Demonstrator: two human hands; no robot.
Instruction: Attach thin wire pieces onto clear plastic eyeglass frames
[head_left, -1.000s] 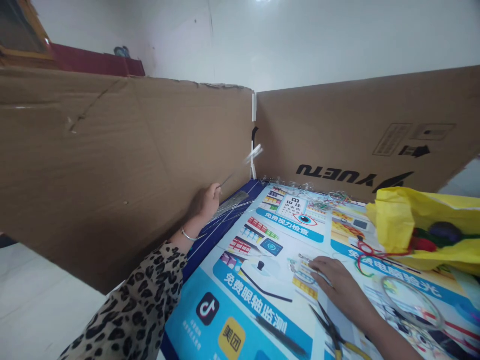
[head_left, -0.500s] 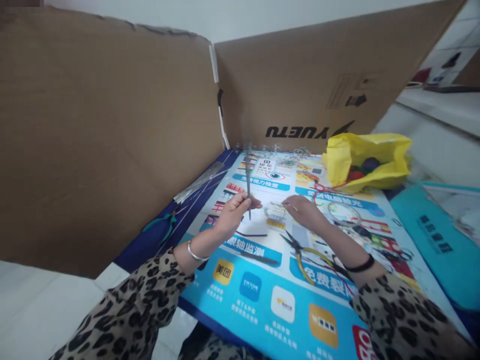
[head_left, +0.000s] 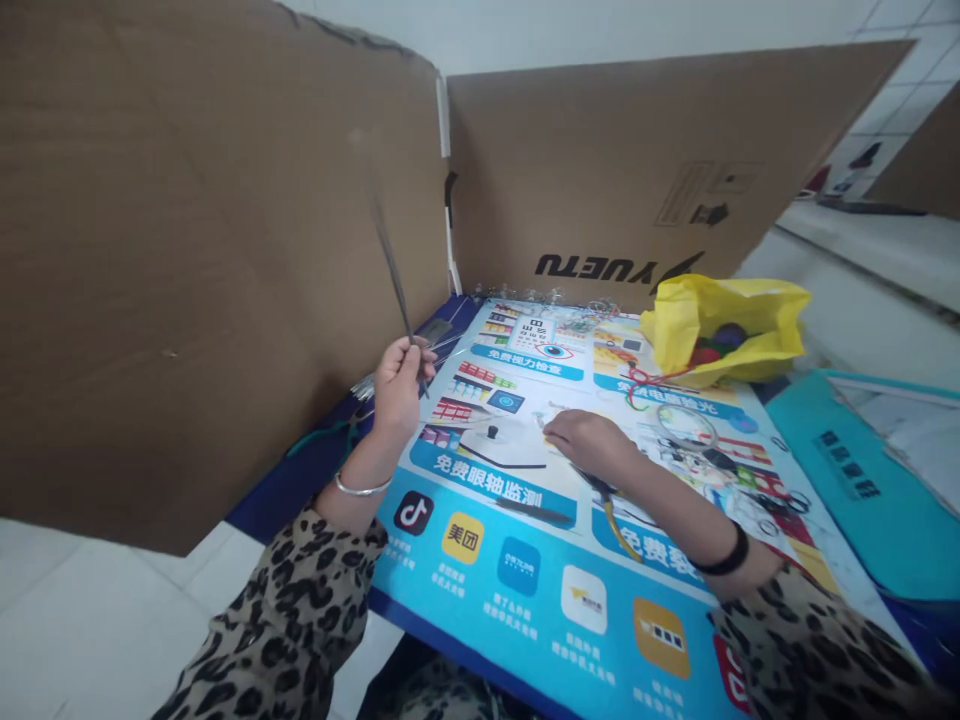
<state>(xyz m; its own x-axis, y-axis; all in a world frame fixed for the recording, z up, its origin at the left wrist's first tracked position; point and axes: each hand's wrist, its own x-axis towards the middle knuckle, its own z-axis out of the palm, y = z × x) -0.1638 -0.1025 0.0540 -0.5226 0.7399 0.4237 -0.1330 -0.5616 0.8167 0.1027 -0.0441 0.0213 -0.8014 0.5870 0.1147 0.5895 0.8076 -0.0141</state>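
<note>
From the head camera I see my left hand [head_left: 397, 375] with its grip pinching a thin, stiff metal wire [head_left: 390, 250] that rises tilted above the fingers. My right hand [head_left: 589, 440] lies flat, fingers pressed on the glossy printed poster [head_left: 525, 590] covering the table, beside yellow-handled pliers [head_left: 611, 505]. Corrugated cardboard [head_left: 187, 280] stands behind.

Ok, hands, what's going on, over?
Left hand pinching thin wire, raised. Right hand flat on poster, over pliers. Nothing blocking.

Before me: cardboard screen [head_left: 225, 280] far and left, yellow bag [head_left: 724, 325] far right, my printed poster [head_left: 525, 560] beneath, teal folder [head_left: 862, 480] right.
</note>
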